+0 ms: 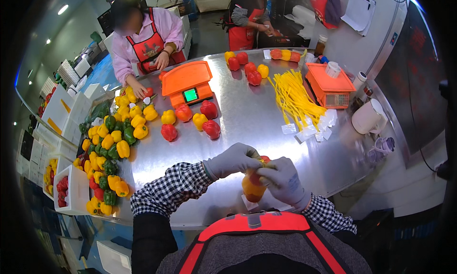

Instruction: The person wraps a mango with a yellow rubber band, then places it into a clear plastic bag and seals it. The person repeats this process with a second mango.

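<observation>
In front of my chest, both hands are at the top of a yellow mesh bag (252, 189) filled with red and yellow bell peppers. My left hand (234, 162), in a grey glove, pinches the netting near the bag's neck. From the other side my right hand (285, 181), gloved alike, grips the same neck and covers part of the bag. A white tag (250, 203) hangs at the bag's lower end, close to the steel table (185, 202). My fingers hide the exact place where the netting is gathered.
Loose bell peppers (123, 149) crowd the table's left side. Several more peppers (184, 112) lie near an orange scale (191, 81). Yellow mesh sleeves (298, 97) lie beside a second orange scale (330, 83). A kettle (367, 117) stands right. A co-worker (150, 42) reaches toward peppers.
</observation>
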Motion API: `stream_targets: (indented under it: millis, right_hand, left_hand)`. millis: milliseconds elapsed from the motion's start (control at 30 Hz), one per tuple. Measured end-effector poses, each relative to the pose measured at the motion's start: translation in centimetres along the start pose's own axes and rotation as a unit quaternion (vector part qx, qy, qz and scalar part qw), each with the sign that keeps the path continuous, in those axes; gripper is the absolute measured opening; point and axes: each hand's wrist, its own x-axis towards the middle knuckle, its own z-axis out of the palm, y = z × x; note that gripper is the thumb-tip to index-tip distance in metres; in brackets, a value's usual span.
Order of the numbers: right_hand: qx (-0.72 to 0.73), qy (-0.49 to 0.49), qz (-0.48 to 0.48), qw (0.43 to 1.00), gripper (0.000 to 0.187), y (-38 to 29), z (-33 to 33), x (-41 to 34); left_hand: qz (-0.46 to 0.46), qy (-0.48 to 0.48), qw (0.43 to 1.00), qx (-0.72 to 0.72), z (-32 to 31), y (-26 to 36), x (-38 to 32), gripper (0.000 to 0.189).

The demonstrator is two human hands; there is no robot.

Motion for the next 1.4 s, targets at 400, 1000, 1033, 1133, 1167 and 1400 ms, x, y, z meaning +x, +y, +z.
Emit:
stream_targets:
  millis: [400, 1000, 1033, 1133, 1167, 1400]
  right_hand:
    - [0.147, -0.017, 0.119, 0.982, 0.017, 3.4, 0.8, 0.8]
    - [0.196, 0.000, 0.154, 0.968, 0.009, 4.4, 1.9, 0.3]
    - [0.223, -0.008, 0.159, 0.962, 0.009, 4.6, 1.8, 0.3]
    - [0.286, -0.034, 0.209, 0.935, 0.013, 4.9, 1.4, 0.6]
    - [0.309, -0.036, 0.241, 0.919, 0.015, 4.8, 1.4, 0.8]
    - [0.245, -0.079, 0.103, 0.961, 0.025, 5.5, 0.8, 1.8]
  left_hand:
    - [0.060, 0.021, 0.998, 0.017, 0.9, -1.3, -0.7, 0.020]
    - [0.349, 0.286, 0.864, 0.222, 3.8, -3.7, 1.2, 0.020]
    - [0.354, 0.289, 0.861, 0.224, 3.9, -3.8, 1.2, 0.022]
    - [0.366, 0.273, 0.864, 0.211, 3.9, -4.0, 1.1, 0.026]
    - [0.368, 0.265, 0.869, 0.197, 4.0, -3.9, 1.1, 0.027]
    - [0.348, 0.261, 0.884, 0.174, 4.0, -4.6, 0.9, 0.021]
